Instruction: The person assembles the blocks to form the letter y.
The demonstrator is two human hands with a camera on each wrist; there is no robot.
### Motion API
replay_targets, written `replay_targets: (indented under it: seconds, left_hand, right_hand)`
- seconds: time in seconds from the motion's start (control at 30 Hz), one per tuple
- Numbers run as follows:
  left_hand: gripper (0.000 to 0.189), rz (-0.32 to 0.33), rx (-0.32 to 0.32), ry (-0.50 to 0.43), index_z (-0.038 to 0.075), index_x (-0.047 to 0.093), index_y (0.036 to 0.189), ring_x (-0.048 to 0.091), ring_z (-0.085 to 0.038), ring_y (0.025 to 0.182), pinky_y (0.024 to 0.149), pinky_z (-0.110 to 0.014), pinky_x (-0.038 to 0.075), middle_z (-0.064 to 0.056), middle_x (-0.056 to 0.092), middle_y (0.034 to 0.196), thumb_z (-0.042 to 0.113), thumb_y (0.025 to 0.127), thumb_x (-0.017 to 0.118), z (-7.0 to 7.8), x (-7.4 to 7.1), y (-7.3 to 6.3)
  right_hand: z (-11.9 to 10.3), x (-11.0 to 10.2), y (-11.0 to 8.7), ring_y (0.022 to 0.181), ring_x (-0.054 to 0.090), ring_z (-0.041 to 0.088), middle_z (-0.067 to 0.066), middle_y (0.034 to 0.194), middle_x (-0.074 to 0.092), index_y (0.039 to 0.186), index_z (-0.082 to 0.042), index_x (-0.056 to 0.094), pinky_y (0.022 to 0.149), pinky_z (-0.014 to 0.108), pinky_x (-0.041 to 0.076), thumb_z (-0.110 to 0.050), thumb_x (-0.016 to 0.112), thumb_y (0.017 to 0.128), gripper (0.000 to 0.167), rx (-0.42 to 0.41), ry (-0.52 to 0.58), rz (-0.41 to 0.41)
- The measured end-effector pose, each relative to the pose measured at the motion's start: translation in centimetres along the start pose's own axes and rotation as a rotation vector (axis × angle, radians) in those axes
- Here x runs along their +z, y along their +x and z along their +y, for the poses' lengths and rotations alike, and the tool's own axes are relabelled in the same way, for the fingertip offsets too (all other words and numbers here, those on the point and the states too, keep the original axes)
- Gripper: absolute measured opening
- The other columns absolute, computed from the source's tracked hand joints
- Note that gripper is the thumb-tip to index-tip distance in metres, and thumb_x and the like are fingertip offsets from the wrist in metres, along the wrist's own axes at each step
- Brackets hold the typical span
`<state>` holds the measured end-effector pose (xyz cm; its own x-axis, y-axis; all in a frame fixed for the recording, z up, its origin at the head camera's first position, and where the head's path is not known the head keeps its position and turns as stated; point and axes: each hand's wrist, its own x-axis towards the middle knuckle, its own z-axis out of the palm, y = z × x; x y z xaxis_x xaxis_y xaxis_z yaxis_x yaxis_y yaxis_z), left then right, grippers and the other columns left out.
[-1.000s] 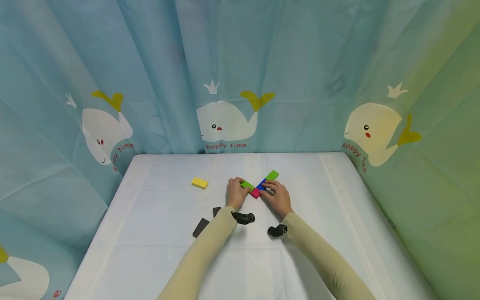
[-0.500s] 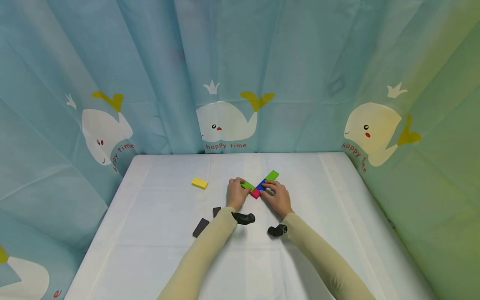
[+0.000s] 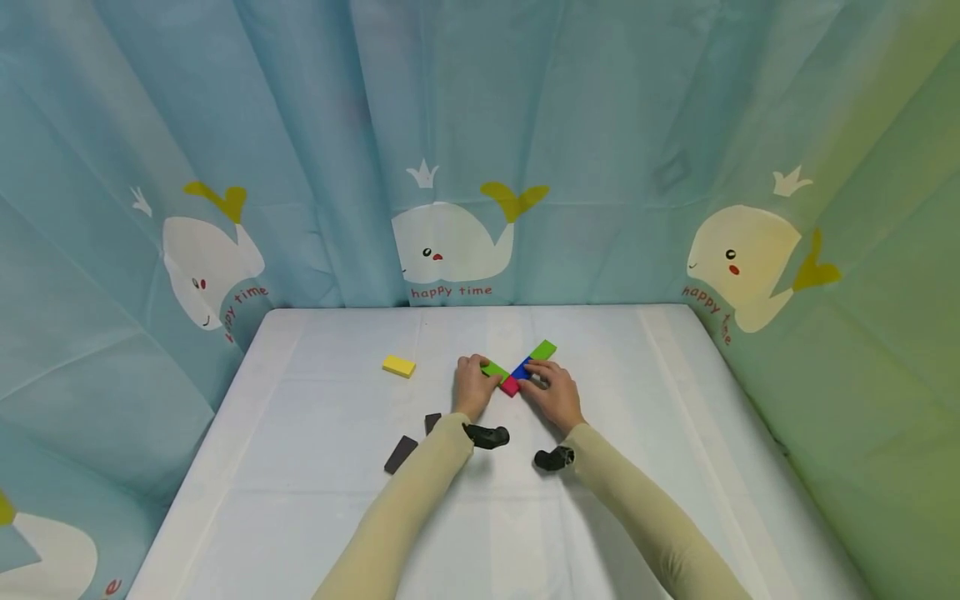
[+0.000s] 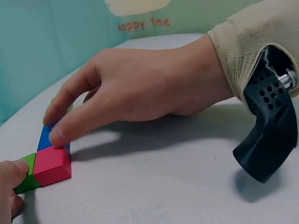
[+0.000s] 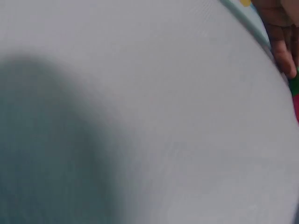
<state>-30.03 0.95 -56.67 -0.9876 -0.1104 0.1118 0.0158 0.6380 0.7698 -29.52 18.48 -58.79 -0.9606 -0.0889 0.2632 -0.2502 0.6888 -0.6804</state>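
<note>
On the white table, flat blocks form a V in the head view. My left hand (image 3: pixel 474 389) pinches the green block (image 3: pixel 494 371) on the V's left arm, its thumb near the pinkish-red block (image 3: pixel 510 387) at the corner. From that corner a blue block (image 3: pixel 520 371) runs up and right, with a second green block (image 3: pixel 544 349) at its far end. My right hand (image 3: pixel 557 398) holds the blue block between thumb and fingers. The left wrist view shows the right thumb resting over the blue block (image 4: pixel 44 137), right beside the pinkish-red block (image 4: pixel 52 165).
A yellow block (image 3: pixel 399 366) lies to the left of the hands. Two dark blocks (image 3: pixel 401 455) sit near the left forearm, one partly hidden by the sleeve. A curtain printed with whales (image 3: pixel 453 242) surrounds the table (image 3: pixel 315 500) at the back and sides.
</note>
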Motion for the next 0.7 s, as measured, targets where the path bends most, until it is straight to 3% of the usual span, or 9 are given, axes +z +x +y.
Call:
replay_targets:
  seconds: [0.2, 0.7]
  left_hand:
    - [0.035, 0.003, 0.007, 0.003, 0.002, 0.065, 0.111, 0.055, -0.026, 0.096, 0.083, -0.037, 0.048, -0.014, 0.055, 0.108, 0.018, 0.084, 0.079, -0.02, 0.02, 0.03]
    - [0.035, 0.005, 0.018, -0.003, 0.002, 0.066, 0.112, 0.055, -0.026, 0.095, 0.082, -0.036, 0.049, -0.014, 0.055, 0.107, 0.019, 0.083, 0.079, -0.17, -0.04, -0.06]
  right_hand:
    - [-0.34, 0.12, 0.04, 0.111, 0.056, 0.034, 0.017, 0.123, 0.064, 0.120, -0.004, 0.069, 0.098, 0.048, 0.041, -0.025, 0.074, 0.088, 0.038, 0.011, 0.050, 0.031]
    - [-0.53, 0.47, -0.05, 0.106, 0.058, 0.032, 0.016, 0.119, 0.065, 0.119, -0.005, 0.069, 0.094, 0.048, 0.044, -0.023, 0.077, 0.086, 0.039, 0.019, 0.022, 0.048]
